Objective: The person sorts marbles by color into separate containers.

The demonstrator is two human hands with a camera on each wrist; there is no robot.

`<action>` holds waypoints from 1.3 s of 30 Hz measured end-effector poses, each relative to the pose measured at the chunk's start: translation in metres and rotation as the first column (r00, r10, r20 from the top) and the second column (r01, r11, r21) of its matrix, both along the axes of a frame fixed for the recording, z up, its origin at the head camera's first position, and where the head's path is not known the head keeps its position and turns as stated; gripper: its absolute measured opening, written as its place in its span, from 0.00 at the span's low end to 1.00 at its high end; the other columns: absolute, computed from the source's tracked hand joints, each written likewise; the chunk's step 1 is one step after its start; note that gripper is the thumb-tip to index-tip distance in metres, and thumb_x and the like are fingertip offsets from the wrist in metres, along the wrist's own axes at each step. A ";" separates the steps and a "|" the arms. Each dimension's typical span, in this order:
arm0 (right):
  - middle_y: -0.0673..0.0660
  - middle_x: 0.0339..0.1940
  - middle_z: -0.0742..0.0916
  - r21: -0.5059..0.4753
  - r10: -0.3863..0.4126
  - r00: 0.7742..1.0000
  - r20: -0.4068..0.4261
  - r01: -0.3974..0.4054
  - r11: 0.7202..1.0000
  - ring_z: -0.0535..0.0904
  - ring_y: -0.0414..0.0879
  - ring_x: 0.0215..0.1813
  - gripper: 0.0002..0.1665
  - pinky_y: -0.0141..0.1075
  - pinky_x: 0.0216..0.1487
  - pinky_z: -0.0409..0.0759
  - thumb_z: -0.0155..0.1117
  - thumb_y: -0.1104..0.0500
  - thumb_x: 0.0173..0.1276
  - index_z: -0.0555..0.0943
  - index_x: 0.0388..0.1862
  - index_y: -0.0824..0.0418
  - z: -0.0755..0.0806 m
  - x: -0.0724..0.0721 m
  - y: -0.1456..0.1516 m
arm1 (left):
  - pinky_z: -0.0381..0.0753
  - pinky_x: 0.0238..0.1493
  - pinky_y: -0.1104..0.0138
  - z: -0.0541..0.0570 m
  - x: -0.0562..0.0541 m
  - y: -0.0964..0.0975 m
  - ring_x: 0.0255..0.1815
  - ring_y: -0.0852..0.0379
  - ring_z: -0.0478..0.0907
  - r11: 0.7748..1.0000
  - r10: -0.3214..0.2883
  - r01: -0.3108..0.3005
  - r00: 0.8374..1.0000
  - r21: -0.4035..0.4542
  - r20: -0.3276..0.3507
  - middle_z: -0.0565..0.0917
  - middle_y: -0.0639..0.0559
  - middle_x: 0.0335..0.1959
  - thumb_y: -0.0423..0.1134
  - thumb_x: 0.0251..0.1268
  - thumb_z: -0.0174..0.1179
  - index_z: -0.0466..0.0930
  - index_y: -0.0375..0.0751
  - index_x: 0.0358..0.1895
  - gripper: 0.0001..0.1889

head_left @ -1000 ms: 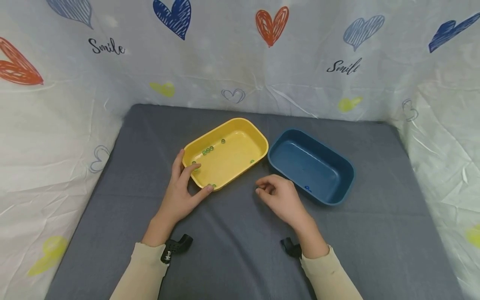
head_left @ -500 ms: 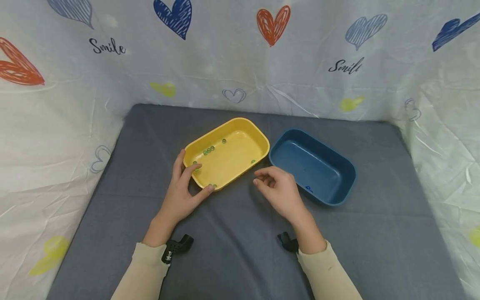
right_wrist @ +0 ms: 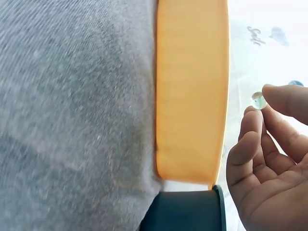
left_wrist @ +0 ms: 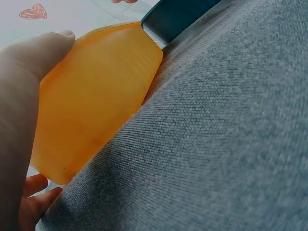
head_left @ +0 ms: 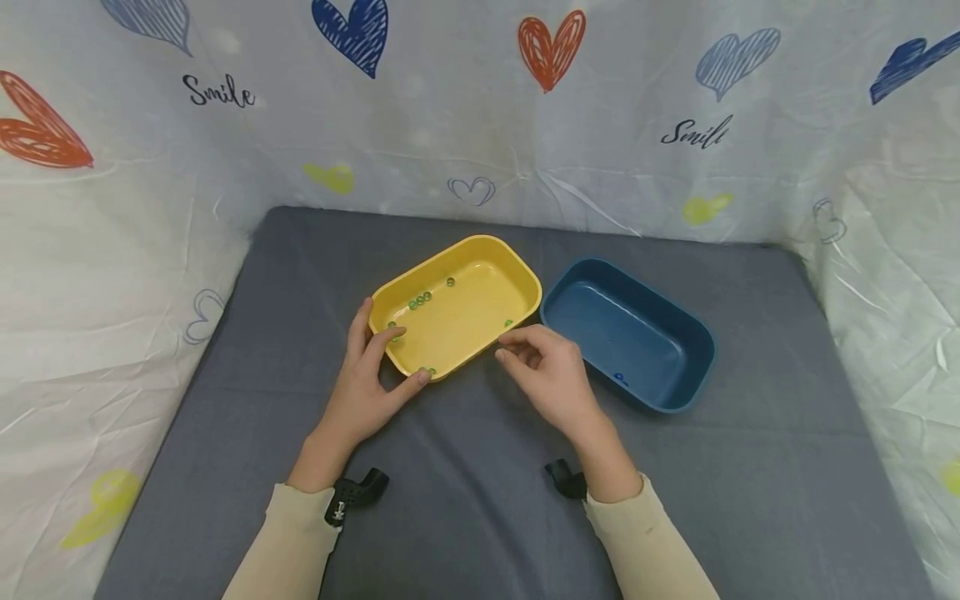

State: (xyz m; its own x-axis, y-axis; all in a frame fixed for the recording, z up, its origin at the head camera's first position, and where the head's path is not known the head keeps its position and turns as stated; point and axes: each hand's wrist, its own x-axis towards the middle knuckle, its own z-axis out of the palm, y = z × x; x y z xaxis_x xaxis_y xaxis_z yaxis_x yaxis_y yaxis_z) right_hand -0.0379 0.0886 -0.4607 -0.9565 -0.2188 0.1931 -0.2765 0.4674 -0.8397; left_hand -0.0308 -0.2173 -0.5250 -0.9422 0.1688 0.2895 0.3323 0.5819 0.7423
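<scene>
My left hand [head_left: 358,392] holds the left end of a yellow tray [head_left: 480,317]: the thumb lies at the near rim, one finger reaches over the edge and others are at the outer side. Between the thumb and fingertip of my right hand [right_wrist: 274,144] a clear glass marble [right_wrist: 259,100] with a greenish tint is pinched. In the head view that right hand [head_left: 547,371] is at the tray's near right rim. Several green marbles [head_left: 420,301] lie inside the yellow tray, mostly toward its left side.
To the right of the yellow tray, close against its corner, stands a dark blue tray [head_left: 600,292] with small blue marbles [head_left: 620,378] near its front wall. Both are on a grey cloth [head_left: 465,500]. A white printed curtain [head_left: 420,108] rises behind and at the sides.
My right hand has moved left and a little away from me, from the cloth before the blue tray to the yellow tray's rim. The left hand keeps its place.
</scene>
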 end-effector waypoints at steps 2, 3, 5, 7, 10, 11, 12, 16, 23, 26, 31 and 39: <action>0.47 0.39 0.88 -0.007 0.004 1.000 0.000 -0.004 1.000 0.80 0.44 0.35 0.10 0.39 0.35 0.79 0.76 0.59 0.76 0.91 0.53 0.59 0.000 -0.001 -0.003 | 0.66 0.77 0.36 0.001 0.000 0.000 0.90 0.40 0.48 1.000 0.000 0.000 1.000 0.001 -0.001 0.40 0.45 0.92 0.50 0.65 0.80 0.76 0.40 0.74 0.38; 0.47 0.39 0.88 -0.009 0.006 1.000 0.002 -0.006 1.000 0.80 0.44 0.35 0.11 0.39 0.35 0.79 0.76 0.59 0.76 0.92 0.54 0.59 0.000 -0.002 -0.004 | 0.66 0.77 0.36 0.001 0.000 0.000 0.90 0.40 0.49 1.000 0.000 0.000 1.000 0.002 -0.002 0.39 0.46 0.92 0.50 0.65 0.80 0.76 0.40 0.74 0.38; 0.47 0.39 0.87 -0.012 0.008 1.000 0.008 -0.008 1.000 0.79 0.44 0.35 0.11 0.39 0.35 0.79 0.76 0.59 0.76 0.91 0.54 0.60 0.000 -0.003 -0.006 | 0.66 0.77 0.36 0.000 0.000 0.000 0.90 0.39 0.49 1.000 0.001 -0.001 1.000 0.004 -0.003 0.39 0.47 0.92 0.51 0.65 0.80 0.77 0.40 0.74 0.38; 0.47 0.39 0.87 -0.014 0.011 1.000 0.011 -0.011 1.000 0.79 0.44 0.35 0.11 0.39 0.35 0.79 0.76 0.59 0.76 0.91 0.54 0.61 0.000 -0.004 -0.008 | 0.66 0.76 0.35 0.000 0.000 0.000 0.90 0.39 0.49 1.000 0.001 -0.001 1.000 0.004 -0.008 0.39 0.47 0.92 0.51 0.65 0.80 0.77 0.40 0.74 0.38; 0.47 0.39 0.87 -0.017 0.014 1.000 0.012 -0.014 1.000 0.79 0.44 0.36 0.12 0.39 0.35 0.79 0.76 0.59 0.76 0.91 0.54 0.62 0.001 -0.005 -0.011 | 0.66 0.76 0.35 -0.001 -0.001 0.000 0.89 0.39 0.49 1.000 0.000 0.000 1.000 0.006 -0.016 0.40 0.47 0.92 0.51 0.65 0.80 0.77 0.40 0.74 0.38; 0.48 0.39 0.87 -0.019 0.014 1.000 0.012 -0.014 1.000 0.79 0.45 0.36 0.12 0.39 0.36 0.79 0.77 0.59 0.76 0.91 0.54 0.62 0.001 -0.005 -0.012 | 0.66 0.76 0.35 -0.001 -0.001 0.000 0.89 0.39 0.49 1.000 -0.001 0.001 1.000 0.005 -0.018 0.40 0.46 0.92 0.51 0.65 0.80 0.77 0.40 0.74 0.38; 0.48 0.39 0.87 -0.021 0.013 1.000 0.012 -0.013 1.000 0.79 0.45 0.36 0.12 0.39 0.36 0.79 0.77 0.59 0.76 0.91 0.54 0.62 0.000 -0.006 -0.012 | 0.66 0.76 0.35 -0.001 -0.001 0.000 0.89 0.39 0.49 1.000 0.000 0.000 1.000 0.002 -0.021 0.40 0.45 0.92 0.52 0.65 0.80 0.77 0.40 0.74 0.38; 0.48 0.39 0.87 -0.026 0.010 1.000 0.016 -0.010 1.000 0.79 0.45 0.36 0.12 0.39 0.36 0.79 0.76 0.60 0.76 0.91 0.54 0.62 -0.002 -0.008 -0.015 | 0.66 0.76 0.35 -0.001 0.000 0.000 0.89 0.39 0.50 1.000 0.003 -0.003 1.000 -0.005 -0.019 0.41 0.43 0.92 0.53 0.66 0.80 0.76 0.42 0.75 0.39; 0.48 0.39 0.87 -0.025 0.016 1.000 0.011 -0.016 1.000 0.80 0.45 0.36 0.11 0.39 0.36 0.80 0.76 0.60 0.77 0.91 0.53 0.63 -0.005 -0.010 -0.017 | 0.66 0.76 0.35 -0.001 -0.001 0.000 0.90 0.39 0.49 1.000 0.001 -0.001 1.000 0.001 -0.017 0.40 0.44 0.92 0.53 0.66 0.79 0.76 0.42 0.75 0.38; 0.48 0.39 0.88 -0.025 0.022 1.000 0.013 -0.021 0.999 0.80 0.45 0.36 0.12 0.40 0.36 0.80 0.75 0.60 0.77 0.91 0.54 0.64 -0.006 -0.011 -0.017 | 0.66 0.76 0.35 -0.001 -0.001 0.000 0.90 0.39 0.49 1.000 0.001 -0.001 1.000 0.001 -0.018 0.41 0.44 0.92 0.53 0.66 0.79 0.76 0.42 0.75 0.39; 0.49 0.39 0.88 -0.020 0.017 1.000 0.016 -0.017 1.000 0.80 0.44 0.35 0.12 0.40 0.36 0.80 0.75 0.60 0.77 0.91 0.54 0.64 -0.008 -0.013 -0.019 | 0.67 0.76 0.35 -0.001 0.000 0.000 0.89 0.39 0.50 1.000 0.001 -0.001 1.000 0.000 -0.017 0.41 0.44 0.92 0.53 0.66 0.79 0.76 0.42 0.75 0.39; 0.49 0.40 0.88 -0.019 0.011 1.000 0.018 -0.011 1.000 0.81 0.44 0.36 0.13 0.40 0.37 0.81 0.76 0.60 0.76 0.91 0.55 0.63 -0.009 -0.015 -0.023 | 0.67 0.75 0.35 -0.002 -0.001 0.000 0.89 0.39 0.50 1.000 -0.001 0.001 1.000 0.003 -0.027 0.41 0.45 0.92 0.54 0.66 0.79 0.76 0.41 0.75 0.39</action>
